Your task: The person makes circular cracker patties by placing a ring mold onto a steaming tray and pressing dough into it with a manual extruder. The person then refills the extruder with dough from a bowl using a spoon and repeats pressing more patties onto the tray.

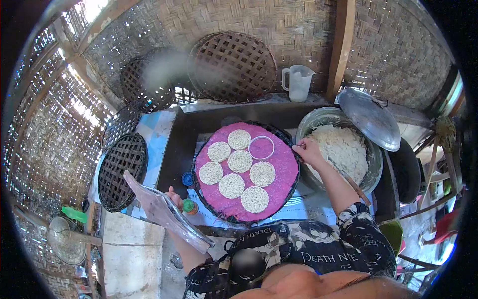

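Observation:
My left hand (174, 197) is partly hidden behind a long, pale, paddle-like wooden tool (167, 214) that it grips, tilted over the table's left side. My right hand (308, 152) is closed at the right rim of a round woven tray, its fingertips pinching the edge. A pink cloth (209, 192) covers the tray. On it lie several flat white discs of fine strands (240, 161), in a loose ring with one in the middle. An empty white ring (261, 148) rests on the cloth at the upper right, close to my right hand.
A large metal basin (376, 172) of pale dough (338, 149) stands right, a stick leaning in it and a metal lid (371, 119) on its rim. A green-lidded jar (189, 206) sits left of the tray. Behind are a plastic jug (298, 83) and woven trays (234, 65).

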Demonstrator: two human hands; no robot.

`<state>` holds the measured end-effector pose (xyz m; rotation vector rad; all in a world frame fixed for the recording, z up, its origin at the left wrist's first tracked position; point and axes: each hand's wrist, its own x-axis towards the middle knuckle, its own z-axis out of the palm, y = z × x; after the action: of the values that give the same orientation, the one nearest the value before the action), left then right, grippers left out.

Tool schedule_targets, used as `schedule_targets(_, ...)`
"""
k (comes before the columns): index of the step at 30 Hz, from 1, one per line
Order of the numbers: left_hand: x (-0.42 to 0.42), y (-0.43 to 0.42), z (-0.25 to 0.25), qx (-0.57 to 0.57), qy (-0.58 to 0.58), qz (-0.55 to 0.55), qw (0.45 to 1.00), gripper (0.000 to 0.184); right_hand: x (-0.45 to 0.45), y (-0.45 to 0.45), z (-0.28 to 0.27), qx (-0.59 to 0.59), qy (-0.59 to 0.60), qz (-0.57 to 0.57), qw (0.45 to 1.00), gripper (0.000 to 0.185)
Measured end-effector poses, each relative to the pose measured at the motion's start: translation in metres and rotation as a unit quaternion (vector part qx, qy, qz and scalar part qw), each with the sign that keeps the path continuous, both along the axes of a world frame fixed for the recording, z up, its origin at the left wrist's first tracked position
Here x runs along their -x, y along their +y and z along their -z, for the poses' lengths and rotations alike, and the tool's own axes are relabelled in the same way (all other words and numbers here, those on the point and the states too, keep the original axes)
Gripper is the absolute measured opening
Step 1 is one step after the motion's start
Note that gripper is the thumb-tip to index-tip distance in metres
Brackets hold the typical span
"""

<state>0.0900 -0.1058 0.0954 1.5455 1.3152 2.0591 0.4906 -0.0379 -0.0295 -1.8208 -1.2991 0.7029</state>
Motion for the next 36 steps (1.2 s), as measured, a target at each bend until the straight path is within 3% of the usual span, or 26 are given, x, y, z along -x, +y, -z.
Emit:
schedule_targets(5, 0.007, 0.002, 0.017, 0.005, -0.026, 0.024, 0.999, 0.069, 0.003, -0.004, -0.010, -0.010, -0.124, -0.047, 0.991, 0.027)
schedule_targets(8, 0.023, 0.006, 0.038, 0.012, -0.054, 0.043, 0.998, 0.064, 0.012, -0.018, -0.029, 0.033, -0.047, -0.044, 0.997, 0.027)
schedule_targets(17, 0.077, 0.019, 0.105, 0.024, -0.099, 0.089, 0.991, 0.049, 0.017, -0.062, -0.032, 0.073, 0.013, -0.026, 0.997, 0.031)
schedule_targets(23, 0.107, 0.033, 0.148, 0.018, -0.092, 0.114, 0.989, 0.039, 0.029, -0.103, -0.031, 0.125, 0.186, 0.037, 0.974, 0.031)
schedule_targets(27, 0.131, 0.051, 0.181, 0.000, -0.094, 0.163, 0.982, 0.033, 0.042, -0.121, -0.006, 0.103, 0.435, 0.084, 0.890, 0.028)
schedule_targets(29, 0.128, 0.052, 0.178, 0.008, -0.198, 0.269, 0.943, 0.032, 0.054, -0.128, -0.014, 0.094, 0.515, 0.061, 0.850, 0.027)
schedule_targets(31, 0.111, 0.044, 0.155, 0.029, -0.350, 0.397, 0.848, 0.034, 0.067, -0.129, -0.020, 0.110, 0.551, 0.066, 0.825, 0.027)
schedule_targets(33, 0.089, 0.032, 0.127, 0.046, -0.382, 0.390, 0.837, 0.031, 0.076, -0.128, -0.021, 0.146, 0.580, 0.046, 0.800, 0.029)
schedule_targets(36, 0.026, 0.001, 0.060, 0.085, -0.261, 0.184, 0.944, 0.027, 0.068, -0.135, -0.008, 0.181, 0.592, -0.013, 0.785, 0.035)
